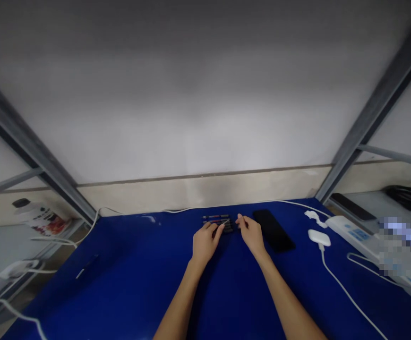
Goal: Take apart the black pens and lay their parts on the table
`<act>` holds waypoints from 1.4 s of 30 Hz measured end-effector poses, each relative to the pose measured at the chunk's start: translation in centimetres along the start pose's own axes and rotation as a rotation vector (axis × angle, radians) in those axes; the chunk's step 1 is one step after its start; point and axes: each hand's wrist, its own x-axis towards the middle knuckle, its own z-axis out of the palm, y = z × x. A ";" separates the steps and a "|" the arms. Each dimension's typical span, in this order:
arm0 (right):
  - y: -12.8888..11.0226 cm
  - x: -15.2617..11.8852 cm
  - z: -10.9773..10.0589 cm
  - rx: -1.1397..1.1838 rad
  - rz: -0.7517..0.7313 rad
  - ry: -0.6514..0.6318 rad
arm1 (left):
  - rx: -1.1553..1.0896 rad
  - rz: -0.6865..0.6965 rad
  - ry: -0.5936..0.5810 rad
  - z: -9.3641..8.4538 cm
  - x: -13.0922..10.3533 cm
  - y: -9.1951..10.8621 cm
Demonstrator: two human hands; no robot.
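Blue work surface [127, 283] beneath a pale wall; left hand [205, 243] pinches a thin tool, tip on the small dark component block [219, 222]; right hand [251, 233], fingers curled, touches that block's right end; black phone [273, 230] just beside; white power strip [354, 232] farther right.

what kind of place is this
Probably a small electronics workbench or assembly station. A blue mat covers the table, framed by metal shelf struts. A white power strip and a cabled white charger lie at the right, and both hands work on a small dark part beside a black phone.
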 end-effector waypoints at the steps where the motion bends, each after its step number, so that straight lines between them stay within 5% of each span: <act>1: -0.5 0.0 -0.1 0.082 0.015 -0.043 | -0.003 0.011 -0.008 0.0 0.0 0.0; 6: -2.0 -0.4 -0.5 0.164 0.009 -0.266 | -0.033 0.051 -0.029 0.1 -0.2 0.0; 16: -1.1 -0.2 -0.5 0.170 -0.079 -0.431 | -0.145 0.068 -0.093 1.2 -0.4 0.1; 27: -0.8 0.3 -0.6 0.313 -0.012 -0.314 | -0.272 0.106 -0.108 -0.1 0.7 -1.8; 35: -1.1 0.3 -0.8 0.376 0.009 -0.294 | -0.105 -0.207 -0.045 -0.6 0.5 -1.3; 42: -1.4 0.1 -0.9 0.371 -0.022 -0.314 | -0.258 -0.320 0.000 -0.7 1.1 -1.7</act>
